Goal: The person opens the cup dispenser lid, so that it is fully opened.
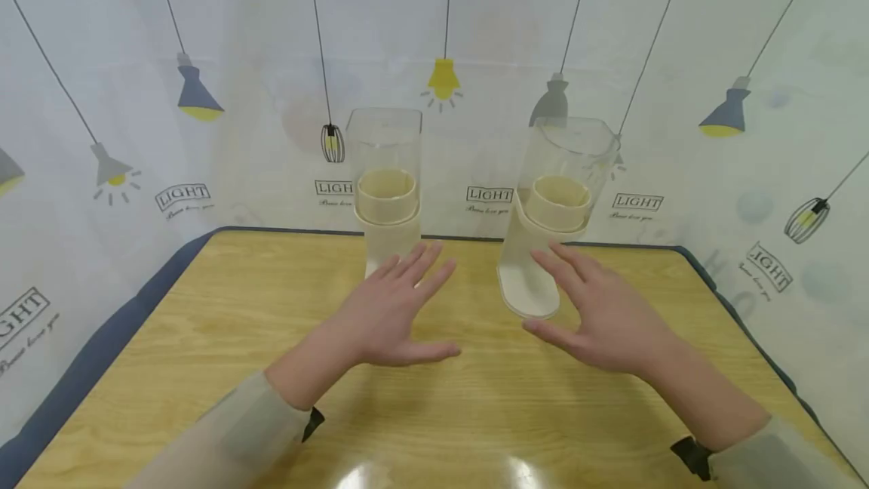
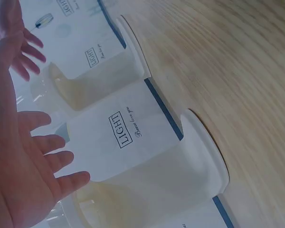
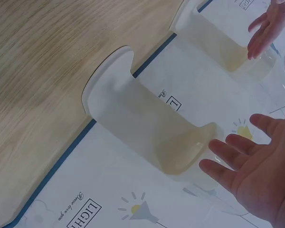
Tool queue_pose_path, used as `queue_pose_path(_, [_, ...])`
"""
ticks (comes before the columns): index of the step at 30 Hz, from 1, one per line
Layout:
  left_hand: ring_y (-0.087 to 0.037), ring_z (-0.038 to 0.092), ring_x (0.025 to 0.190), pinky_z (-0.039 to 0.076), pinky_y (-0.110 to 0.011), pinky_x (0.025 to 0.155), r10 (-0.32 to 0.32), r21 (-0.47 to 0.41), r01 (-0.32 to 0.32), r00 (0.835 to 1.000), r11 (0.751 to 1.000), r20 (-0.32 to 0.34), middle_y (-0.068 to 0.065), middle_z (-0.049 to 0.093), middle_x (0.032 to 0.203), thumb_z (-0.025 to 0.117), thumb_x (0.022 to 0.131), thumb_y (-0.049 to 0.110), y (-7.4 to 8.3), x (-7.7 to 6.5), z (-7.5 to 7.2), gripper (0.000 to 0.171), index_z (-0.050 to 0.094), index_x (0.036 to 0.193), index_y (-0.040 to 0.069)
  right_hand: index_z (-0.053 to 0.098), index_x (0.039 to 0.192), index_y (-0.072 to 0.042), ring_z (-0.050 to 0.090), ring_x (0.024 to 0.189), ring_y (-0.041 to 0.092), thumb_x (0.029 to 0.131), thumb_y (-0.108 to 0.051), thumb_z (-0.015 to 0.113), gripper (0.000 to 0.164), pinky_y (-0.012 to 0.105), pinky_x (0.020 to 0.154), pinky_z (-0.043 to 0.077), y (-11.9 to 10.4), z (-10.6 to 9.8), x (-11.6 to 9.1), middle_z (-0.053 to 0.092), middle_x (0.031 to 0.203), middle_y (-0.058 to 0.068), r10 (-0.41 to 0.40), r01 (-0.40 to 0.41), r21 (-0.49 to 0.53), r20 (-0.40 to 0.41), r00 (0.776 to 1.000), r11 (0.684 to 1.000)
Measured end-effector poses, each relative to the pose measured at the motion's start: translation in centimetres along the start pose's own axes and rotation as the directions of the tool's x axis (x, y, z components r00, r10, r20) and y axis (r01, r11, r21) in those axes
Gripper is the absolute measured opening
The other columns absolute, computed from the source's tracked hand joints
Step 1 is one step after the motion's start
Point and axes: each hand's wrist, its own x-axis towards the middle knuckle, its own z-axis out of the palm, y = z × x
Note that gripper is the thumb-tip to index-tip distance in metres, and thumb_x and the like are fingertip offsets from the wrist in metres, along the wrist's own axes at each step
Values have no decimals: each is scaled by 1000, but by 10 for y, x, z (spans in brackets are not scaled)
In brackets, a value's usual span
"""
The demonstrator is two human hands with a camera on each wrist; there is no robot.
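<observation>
Two alike cream-coloured stands, each with a clear tube on top and a flat rounded foot, stand upright near the table's back edge. In the head view, my left hand (image 1: 383,323) overlaps the lower part of the left stand (image 1: 388,210). My right hand (image 1: 607,315) appears in front of the right stand (image 1: 532,289), hiding part of its foot. Both hands have fingers spread and nothing in them. The left wrist view shows the left palm (image 2: 26,175) apart from the left stand's body (image 2: 171,185). On the right, a bare palm (image 3: 263,175) shows beside the right stand (image 3: 128,114).
The wooden table (image 1: 468,413) has a dark blue border (image 1: 170,262) along its edges. Behind and around it hangs a pale sheet (image 1: 271,96) printed with lamps and the word LIGHT. Dark straps (image 1: 692,459) sit at the cuffs of both sleeves.
</observation>
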Motion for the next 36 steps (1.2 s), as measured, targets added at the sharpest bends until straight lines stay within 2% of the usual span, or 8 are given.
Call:
queue_pose_path(6, [-41,49,156,50,-56,121,52,-80,-63,991,995,-126,-21,43,173,75,93,68,-1,12,0,100,44,168,9,45,165,-18,76,97,35,102,-46,76,75,55,74,63,6,-10,-1,56,156,16,53,-49,46,-83,995,998])
queue_pose_path(11, [-38,59,148,58,-54,112,43,-151,-69,985,986,-165,-18,49,169,77,95,61,0,20,-1,92,49,164,7,55,157,-14,72,91,32,99,-29,82,65,43,58,56,17,-15,-3,61,143,17,13,3,68,-230,973,998])
queue_pose_path(18, [-34,52,154,54,-53,118,-3,-266,-29,993,964,-121,-12,47,172,75,98,59,2,38,-6,90,44,168,12,60,149,-6,68,118,40,94,-16,83,61,55,84,58,26,-37,1,63,137,21,49,-17,85,-387,921,996])
queue_pose_path(24, [-29,48,157,50,-52,122,-49,-372,10,994,928,-96,-7,44,174,74,99,57,4,62,-13,89,41,170,14,59,151,-3,68,123,42,96,-14,81,60,0,97,37,31,-61,17,60,144,23,108,-34,164,-461,881,986])
queue_pose_path(26, [-29,47,158,47,-51,125,-58,-403,15,994,915,-93,-8,43,174,73,100,56,4,72,-15,88,40,171,15,57,152,-3,66,126,44,97,-14,80,60,-5,97,31,32,-69,25,57,146,24,128,-42,189,-472,872,981])
queue_pose_path(29, [-29,44,160,43,-51,128,-75,-451,37,995,892,-68,-8,41,174,72,102,57,2,88,-16,87,38,171,17,56,154,-6,64,130,45,100,-20,77,60,3,104,41,33,-80,37,54,150,23,168,-74,213,-466,869,974])
queue_pose_path(32, [-29,37,164,37,-50,133,-96,-496,67,995,866,-33,-9,39,176,70,102,58,0,107,-17,88,36,172,17,58,154,-7,60,134,46,101,-24,76,58,36,116,54,35,-86,50,52,151,24,189,-86,239,-452,872,967])
queue_pose_path(36, [-30,39,163,35,-48,134,-112,-537,79,993,840,-29,-9,40,176,72,102,56,-3,132,-15,90,34,173,14,59,153,-9,53,136,45,102,-28,75,57,69,111,48,39,-88,66,51,154,24,194,-95,244,-423,885,965])
